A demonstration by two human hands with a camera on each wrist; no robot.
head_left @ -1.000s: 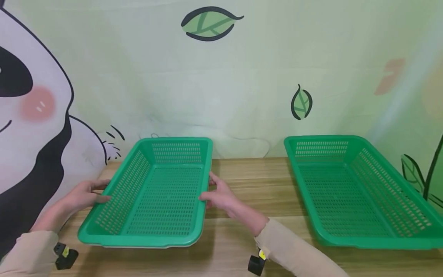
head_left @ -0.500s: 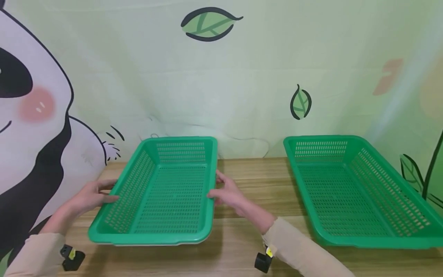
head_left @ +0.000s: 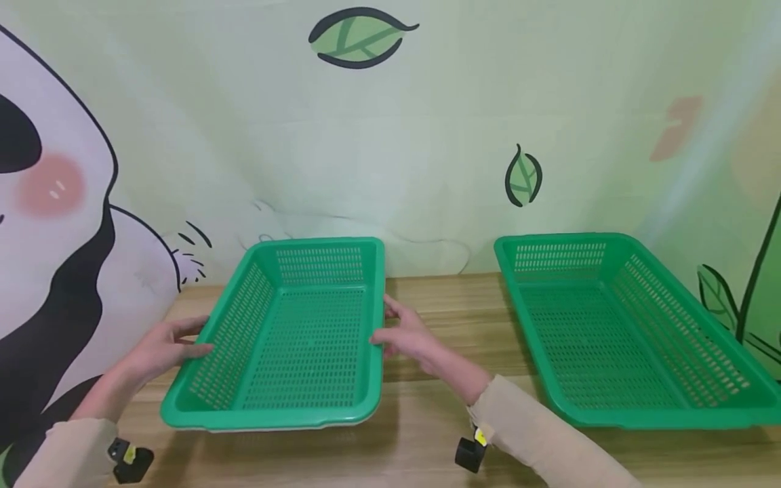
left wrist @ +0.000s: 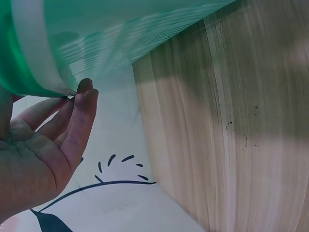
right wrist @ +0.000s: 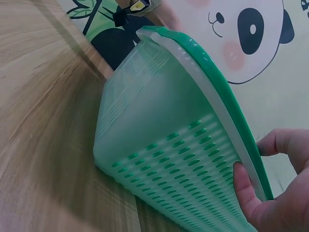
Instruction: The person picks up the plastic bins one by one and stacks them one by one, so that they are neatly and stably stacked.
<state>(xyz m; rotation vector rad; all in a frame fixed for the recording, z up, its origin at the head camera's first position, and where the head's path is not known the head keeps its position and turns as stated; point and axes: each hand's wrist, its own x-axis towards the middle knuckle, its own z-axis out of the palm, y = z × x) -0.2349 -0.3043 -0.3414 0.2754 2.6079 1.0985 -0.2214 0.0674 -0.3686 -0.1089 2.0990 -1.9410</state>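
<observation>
Over the left part of the table (head_left: 451, 400), a left basket (head_left: 314, 349), within a close-fitting outer shell (right wrist: 161, 106), rim above rim. At its left rim, the left hand (head_left: 163, 347); at its right rim, the right hand (head_left: 410, 335). Well apart, toward the table's right edge, a right basket (head_left: 610, 349), far end close to the table's back edge, near end toward its front right corner. Behind the back edge, a backdrop (head_left: 427, 156): beyond the back left corner, a panda figure (head_left: 143, 251); above the left basket's far end, a large leaf (head_left: 360, 41); above the right basket's, a small leaf (head_left: 523, 177).
</observation>
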